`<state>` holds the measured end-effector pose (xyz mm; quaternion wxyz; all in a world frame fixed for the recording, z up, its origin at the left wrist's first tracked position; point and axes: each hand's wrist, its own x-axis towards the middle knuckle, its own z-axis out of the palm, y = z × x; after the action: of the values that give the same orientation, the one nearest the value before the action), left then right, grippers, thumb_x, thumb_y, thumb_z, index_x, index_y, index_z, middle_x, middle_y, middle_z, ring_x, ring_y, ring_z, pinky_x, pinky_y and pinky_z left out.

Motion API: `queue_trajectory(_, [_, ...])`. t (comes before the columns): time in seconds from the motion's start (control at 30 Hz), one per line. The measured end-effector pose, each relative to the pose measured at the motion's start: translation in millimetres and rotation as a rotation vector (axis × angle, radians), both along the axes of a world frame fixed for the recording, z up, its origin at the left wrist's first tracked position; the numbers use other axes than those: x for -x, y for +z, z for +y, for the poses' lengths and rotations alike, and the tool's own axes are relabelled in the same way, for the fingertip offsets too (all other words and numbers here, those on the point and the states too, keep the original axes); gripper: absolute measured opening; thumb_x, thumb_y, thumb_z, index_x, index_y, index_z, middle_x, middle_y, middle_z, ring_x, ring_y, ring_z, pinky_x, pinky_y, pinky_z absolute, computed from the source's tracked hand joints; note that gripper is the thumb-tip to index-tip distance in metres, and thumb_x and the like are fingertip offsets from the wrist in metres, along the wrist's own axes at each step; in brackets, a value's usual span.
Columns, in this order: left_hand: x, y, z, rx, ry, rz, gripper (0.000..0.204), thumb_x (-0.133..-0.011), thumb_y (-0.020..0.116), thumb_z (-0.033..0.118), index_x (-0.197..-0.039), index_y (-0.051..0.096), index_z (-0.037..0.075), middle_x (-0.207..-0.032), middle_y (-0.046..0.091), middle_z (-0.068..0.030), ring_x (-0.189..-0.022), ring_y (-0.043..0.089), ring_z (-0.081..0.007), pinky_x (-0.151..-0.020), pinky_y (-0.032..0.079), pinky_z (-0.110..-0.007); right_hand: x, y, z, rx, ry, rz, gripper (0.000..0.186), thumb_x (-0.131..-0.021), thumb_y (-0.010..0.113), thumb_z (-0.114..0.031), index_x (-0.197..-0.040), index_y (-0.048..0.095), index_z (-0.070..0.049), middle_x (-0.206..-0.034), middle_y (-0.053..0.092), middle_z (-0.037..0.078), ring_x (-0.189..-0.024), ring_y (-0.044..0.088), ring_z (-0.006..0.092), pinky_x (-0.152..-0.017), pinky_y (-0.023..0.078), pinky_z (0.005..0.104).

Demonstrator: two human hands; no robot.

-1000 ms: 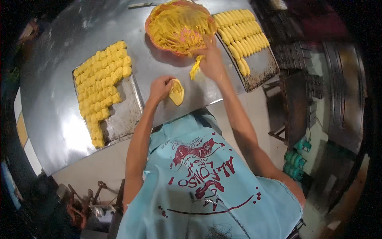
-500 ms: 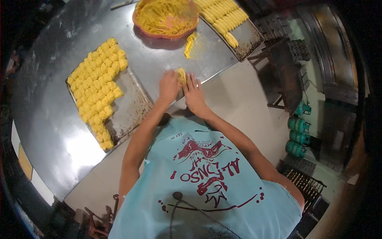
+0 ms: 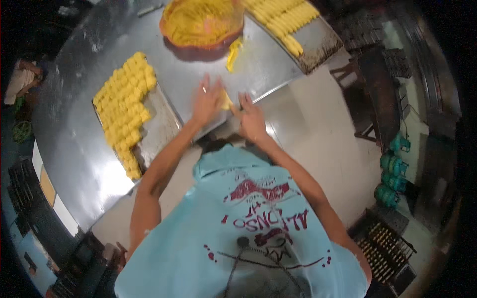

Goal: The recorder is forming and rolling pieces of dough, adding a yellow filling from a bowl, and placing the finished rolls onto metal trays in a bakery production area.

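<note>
At the near edge of the metal table, a small flattened piece of yellow dough [image 3: 225, 101] lies between my two hands. My left hand [image 3: 206, 103] is at its left side with fingers apart, smeared by motion. On the other side my right hand [image 3: 252, 121] has its fingers spread, the thumb side touching or very near the dough. Beyond them stands a reddish scalloped bowl [image 3: 164, 31] of yellow filling. A smear of yellow paste [image 3: 233, 53] sits on the metal beside the bowl.
Left of my hands, a baking tray [image 3: 161, 116] bears rows of yellow dough pieces [image 3: 126, 92]. At the far right another tray [image 3: 320, 57] holds long yellow dough rolls [image 3: 283, 17]. Green gas cylinders [image 3: 392, 171] stand on the floor at right, near a rack [image 3: 382, 248] of small pieces.
My hands have moved apart around the dough; the left one's fingers have spread and lifted into a blur. The whole view has shifted slightly.
</note>
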<state>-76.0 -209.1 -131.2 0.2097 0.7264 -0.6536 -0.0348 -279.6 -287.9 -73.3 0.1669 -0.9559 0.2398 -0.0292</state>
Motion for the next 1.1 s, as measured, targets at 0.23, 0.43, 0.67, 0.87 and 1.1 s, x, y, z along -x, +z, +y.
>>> queue_trajectory(0.23, [-2, 17, -12, -0.017, 0.092, 0.018, 0.059, -0.092, 0.062, 0.040, -0.135, 0.054, 0.001, -0.150, 0.047, -0.0115, -0.147, 0.019, -0.0466, -0.117, 0.017, -0.062, 10, -19, 22, -0.044, -0.082, -0.141, 0.066, -0.068, 0.058, 0.004, -0.130, 0.064, -0.016, -0.154, 0.037, 0.024, -0.141, 0.034, 0.0459, -0.111, 0.039, 0.0496])
queue_trajectory(0.43, [-6, 21, -16, 0.066, 0.015, 0.065, 0.055, -0.092, 0.062, 0.036, -0.136, 0.055, 0.004, -0.154, 0.042, -0.0092, -0.148, 0.019, -0.0457, -0.117, 0.016, -0.064, 7, -9, 27, -0.106, -0.131, -0.203, 0.072, -0.065, 0.055, 0.010, -0.132, 0.063, -0.015, -0.156, 0.032, 0.024, -0.145, 0.030, 0.0449, -0.116, 0.034, 0.0473])
queue_trajectory(0.67, [9, 20, -7, 0.062, 0.001, 0.225, 0.051, -0.092, 0.063, 0.028, -0.138, 0.054, 0.007, -0.154, 0.042, -0.0067, -0.147, 0.020, -0.0461, -0.117, 0.016, -0.062, 18, -2, 5, -0.191, -0.141, -0.195, 0.052, -0.074, 0.055, 0.005, -0.121, 0.071, -0.011, -0.153, 0.040, 0.019, -0.144, 0.034, 0.0382, -0.116, 0.034, 0.0423])
queue_trajectory(0.87, [47, 17, 22, -0.046, -0.024, 0.185, 0.058, -0.088, 0.069, 0.029, -0.138, 0.053, 0.005, -0.154, 0.041, -0.0128, -0.145, 0.025, -0.0458, -0.117, 0.018, -0.062, 45, 8, -15, -0.452, -0.278, -0.268, 0.038, -0.081, 0.054, 0.002, -0.113, 0.072, -0.004, -0.137, 0.056, 0.023, -0.128, 0.052, 0.0378, -0.110, 0.041, 0.0437])
queue_trajectory(1.1, [93, 10, 47, 0.115, 0.344, 0.072, 0.051, -0.084, 0.071, 0.017, -0.130, 0.057, 0.000, -0.127, 0.062, -0.0227, -0.121, 0.056, -0.0436, -0.100, 0.047, -0.049, 44, 1, -21, -0.943, -0.551, -0.328, 0.026, -0.085, 0.062, -0.006, -0.109, 0.072, -0.003, -0.121, 0.067, 0.015, -0.105, 0.065, 0.0243, -0.092, 0.050, 0.0336])
